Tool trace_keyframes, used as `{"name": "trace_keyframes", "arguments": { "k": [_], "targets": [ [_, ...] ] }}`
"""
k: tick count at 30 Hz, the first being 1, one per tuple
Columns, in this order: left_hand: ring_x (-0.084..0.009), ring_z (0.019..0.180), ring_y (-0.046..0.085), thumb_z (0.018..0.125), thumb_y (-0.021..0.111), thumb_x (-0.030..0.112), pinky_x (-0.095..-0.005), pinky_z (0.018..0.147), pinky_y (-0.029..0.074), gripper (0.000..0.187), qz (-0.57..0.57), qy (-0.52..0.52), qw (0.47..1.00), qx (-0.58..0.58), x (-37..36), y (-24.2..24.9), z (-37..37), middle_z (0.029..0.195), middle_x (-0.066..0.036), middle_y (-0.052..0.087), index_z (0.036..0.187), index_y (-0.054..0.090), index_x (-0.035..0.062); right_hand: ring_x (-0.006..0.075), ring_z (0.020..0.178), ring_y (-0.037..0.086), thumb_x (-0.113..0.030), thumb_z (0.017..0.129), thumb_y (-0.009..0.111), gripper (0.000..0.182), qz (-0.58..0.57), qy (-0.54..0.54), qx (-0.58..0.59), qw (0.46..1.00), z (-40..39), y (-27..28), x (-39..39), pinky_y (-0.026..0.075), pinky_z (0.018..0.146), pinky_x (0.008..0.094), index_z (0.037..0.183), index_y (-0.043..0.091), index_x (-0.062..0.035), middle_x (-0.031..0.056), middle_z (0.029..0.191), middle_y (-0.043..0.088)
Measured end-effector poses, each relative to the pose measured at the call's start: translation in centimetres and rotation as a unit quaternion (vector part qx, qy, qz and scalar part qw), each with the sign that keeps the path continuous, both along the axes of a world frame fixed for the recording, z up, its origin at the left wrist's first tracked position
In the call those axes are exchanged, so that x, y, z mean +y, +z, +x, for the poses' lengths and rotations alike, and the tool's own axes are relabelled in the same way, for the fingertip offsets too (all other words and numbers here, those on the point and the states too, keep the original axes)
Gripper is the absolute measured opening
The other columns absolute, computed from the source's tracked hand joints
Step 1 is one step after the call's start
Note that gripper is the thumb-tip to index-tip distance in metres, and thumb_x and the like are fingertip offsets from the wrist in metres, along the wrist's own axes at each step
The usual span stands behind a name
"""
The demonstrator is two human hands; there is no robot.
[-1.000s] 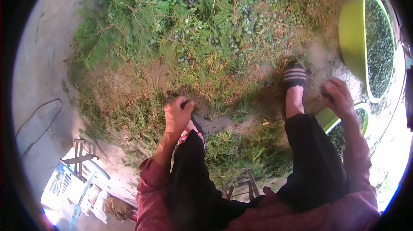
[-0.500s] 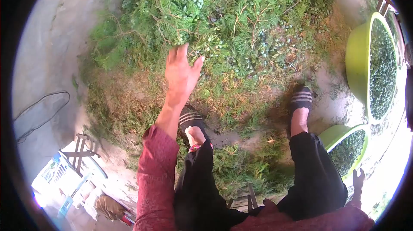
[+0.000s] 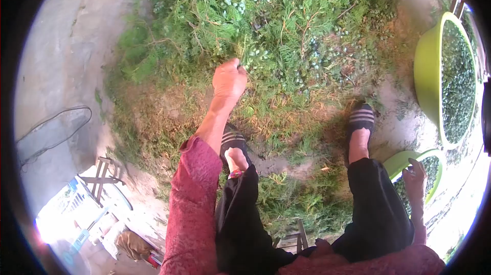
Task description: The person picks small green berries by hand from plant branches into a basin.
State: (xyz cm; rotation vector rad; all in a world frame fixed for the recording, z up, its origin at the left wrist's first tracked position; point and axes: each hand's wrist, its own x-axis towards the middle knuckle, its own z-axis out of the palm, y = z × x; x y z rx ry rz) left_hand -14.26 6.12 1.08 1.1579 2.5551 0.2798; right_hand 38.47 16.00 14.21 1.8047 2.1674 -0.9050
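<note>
your left hand (image 3: 228, 79) is stretched out ahead, fingers curled shut around a sprig at the near edge of the heap of green leafy cuttings dotted with small pale berries (image 3: 286, 24), which lies on the ground in front of your feet. your right hand (image 3: 415, 177) hangs low by your right knee, fingers loosely open, touching the rim of the small lime-green plastic bowl of dark green pickings (image 3: 396, 161). a larger lime-green plastic basin (image 3: 425, 73), also filled, stands just beyond it.
</note>
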Motion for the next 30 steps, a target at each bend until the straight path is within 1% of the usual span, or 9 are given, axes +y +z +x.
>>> {"name": "trace_keyframes", "arguments": {
  "k": [2, 5, 9, 11, 16, 21, 23, 27, 30],
  "targets": [
    [-0.0134, 0.052, 0.048, 0.081, 0.054, 0.010, -0.0306, 0.052, 0.043, 0.007, 0.020, 0.108, 0.959, -0.262, -0.9, 3.9, 0.4, 0.072, -0.008, 0.059, 0.076, 0.051, 0.0050, 0.0185, 0.079, 0.057, -0.011, 0.076, 0.059, 0.033, 0.013, 0.024, 0.003, 1.000, 0.9, 0.7, -0.6, 0.051, 0.060, 0.0281, 0.106, 0.055, 0.0037, 0.0122, 0.095, 0.055],
    [-0.0115, 0.058, 0.050, 0.082, 0.052, 0.008, -0.0262, 0.052, 0.041, 0.009, 0.098, 0.147, 0.880, -0.441, -4.0, 8.9, 1.1, 0.072, -0.007, 0.059, 0.074, 0.050, 0.0065, 0.0191, 0.078, 0.058, -0.011, 0.077, 0.057, 0.034, 0.041, -0.018, 0.066, 0.997, 1.5, 2.6, -1.6, 0.051, 0.059, 0.0280, 0.107, 0.055, 0.0040, 0.0134, 0.094, 0.056],
    [-0.0131, 0.063, 0.053, 0.083, 0.054, 0.008, -0.0260, 0.057, 0.041, 0.011, 0.178, 0.162, 0.819, -0.521, -7.9, 14.8, 3.3, 0.073, -0.007, 0.059, 0.074, 0.049, 0.0067, 0.0210, 0.079, 0.059, -0.010, 0.077, 0.056, 0.036, 0.073, -0.011, 0.057, 0.996, 0.2, 6.5, -1.7, 0.051, 0.067, 0.0317, 0.110, 0.053, 0.0044, 0.0150, 0.097, 0.057],
    [-0.0097, 0.062, 0.052, 0.083, 0.056, 0.010, -0.0214, 0.056, 0.041, 0.011, 0.262, 0.158, 0.719, -0.624, -9.8, 18.2, 5.0, 0.071, -0.007, 0.060, 0.075, 0.051, 0.0051, 0.0198, 0.077, 0.058, -0.012, 0.079, 0.056, 0.036, 0.068, -0.041, 0.093, 0.993, -0.5, 8.4, -1.1, 0.049, 0.069, 0.0308, 0.111, 0.053, 0.0042, 0.0139, 0.095, 0.058],
    [-0.0192, 0.073, 0.056, 0.083, 0.056, 0.006, -0.0314, 0.067, 0.043, 0.007, 0.343, 0.118, 0.615, -0.701, -15.1, 26.5, 9.9, 0.078, -0.011, 0.060, 0.078, 0.051, 0.0061, 0.0094, 0.072, 0.054, -0.012, 0.081, 0.058, 0.026, 0.099, 0.050, 0.352, 0.929, -8.4, 18.4, -2.3, 0.044, 0.065, 0.0233, 0.103, 0.056, 0.0029, 0.0062, 0.084, 0.060],
    [-0.0185, 0.075, 0.057, 0.083, 0.054, 0.005, -0.0333, 0.072, 0.046, 0.005, 0.369, 0.076, 0.596, -0.708, -21.6, 31.1, 15.6, 0.080, -0.010, 0.060, 0.086, 0.055, 0.0022, 0.0058, 0.067, 0.053, -0.003, 0.077, 0.063, 0.018, -0.071, 0.101, 0.569, 0.813, -15.2, 24.0, -10.5, 0.045, 0.058, 0.0202, 0.095, 0.059, -0.0009, 0.0020, 0.080, 0.060],
    [-0.0184, 0.072, 0.057, 0.082, 0.054, 0.005, -0.0323, 0.070, 0.046, 0.007, 0.362, 0.095, 0.642, -0.669, -24.0, 32.0, 18.0, 0.080, -0.009, 0.060, 0.088, 0.056, 0.0016, 0.0043, 0.065, 0.053, -0.002, 0.076, 0.065, 0.019, -0.110, 0.131, 0.563, 0.808, -16.9, 24.4, -14.8, 0.045, 0.055, 0.0193, 0.094, 0.059, -0.0033, 0.0006, 0.077, 0.059],
    [-0.0157, 0.067, 0.056, 0.081, 0.056, 0.004, -0.0279, 0.063, 0.044, 0.010, 0.414, 0.156, 0.616, -0.652, -27.0, 34.0, 21.8, 0.078, -0.008, 0.061, 0.090, 0.056, 0.0011, 0.0026, 0.062, 0.051, -0.006, 0.075, 0.068, 0.024, -0.226, 0.161, 0.567, 0.775, -18.2, 24.7, -21.4, 0.044, 0.053, 0.0187, 0.098, 0.058, -0.0055, -0.0017, 0.074, 0.057],
    [-0.0131, 0.066, 0.056, 0.081, 0.055, 0.003, -0.0258, 0.061, 0.044, 0.010, 0.417, 0.127, 0.651, -0.622, -28.8, 34.5, 23.4, 0.076, -0.007, 0.061, 0.090, 0.055, 0.0015, 0.0035, 0.064, 0.052, -0.009, 0.073, 0.070, 0.028, -0.157, 0.195, 0.538, 0.805, -18.0, 25.8, -23.9, 0.045, 0.055, 0.0199, 0.098, 0.057, -0.0027, 0.0005, 0.074, 0.057]
  ]
}}
